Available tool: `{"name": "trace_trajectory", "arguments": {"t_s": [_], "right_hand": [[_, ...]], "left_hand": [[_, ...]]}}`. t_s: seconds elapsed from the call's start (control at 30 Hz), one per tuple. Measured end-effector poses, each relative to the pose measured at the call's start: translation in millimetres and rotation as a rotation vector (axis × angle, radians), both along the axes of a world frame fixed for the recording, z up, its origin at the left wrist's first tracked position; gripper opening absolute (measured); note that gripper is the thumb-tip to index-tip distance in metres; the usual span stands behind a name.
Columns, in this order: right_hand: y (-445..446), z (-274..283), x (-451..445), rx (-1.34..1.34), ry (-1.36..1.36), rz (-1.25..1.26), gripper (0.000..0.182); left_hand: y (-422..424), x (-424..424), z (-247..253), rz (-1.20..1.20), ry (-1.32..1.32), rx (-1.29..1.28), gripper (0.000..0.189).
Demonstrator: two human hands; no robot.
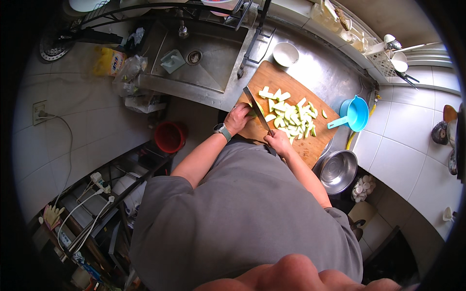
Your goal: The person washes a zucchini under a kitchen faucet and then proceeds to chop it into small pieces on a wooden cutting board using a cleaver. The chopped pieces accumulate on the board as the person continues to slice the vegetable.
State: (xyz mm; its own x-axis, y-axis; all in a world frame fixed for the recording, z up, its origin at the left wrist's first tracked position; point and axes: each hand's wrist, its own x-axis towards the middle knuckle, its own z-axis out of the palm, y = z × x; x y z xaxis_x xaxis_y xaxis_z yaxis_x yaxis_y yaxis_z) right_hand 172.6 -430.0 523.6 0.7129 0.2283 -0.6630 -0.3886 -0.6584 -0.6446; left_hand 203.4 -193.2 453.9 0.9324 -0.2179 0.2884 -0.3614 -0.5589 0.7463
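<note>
In my right hand [279,142] is the handle of a kitchen knife [256,107], its dark blade pointing away from me over a wooden cutting board [313,147]. My left hand [238,118], with a watch on the wrist, presses a green-skinned vegetable piece [257,107] against the board's left side. The blade lies along the right of that piece and partly hides it. A loose heap of pale green cut pieces [291,116] covers the middle of the board, to the right of the knife. One slice [324,114] lies apart near the right edge.
Beyond the board stands a white bowl [285,54]. A blue ladle-like scoop [353,113] overlaps the board's right edge, and a metal basin [338,171] sits nearer me. To the left are a steel sink [214,72] with a black rack [251,54] and a red bucket [170,137] below.
</note>
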Motion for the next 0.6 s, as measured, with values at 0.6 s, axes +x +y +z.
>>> {"name": "trace_trajectory", "arguments": {"t_s": [0.6], "right_hand": [[14.4,-52.2,7.1,0.003,0.002,-0.169,0.033]], "left_hand": [[21.2,11.9,20.0,-0.077,0.146,0.124,0.036]]}}
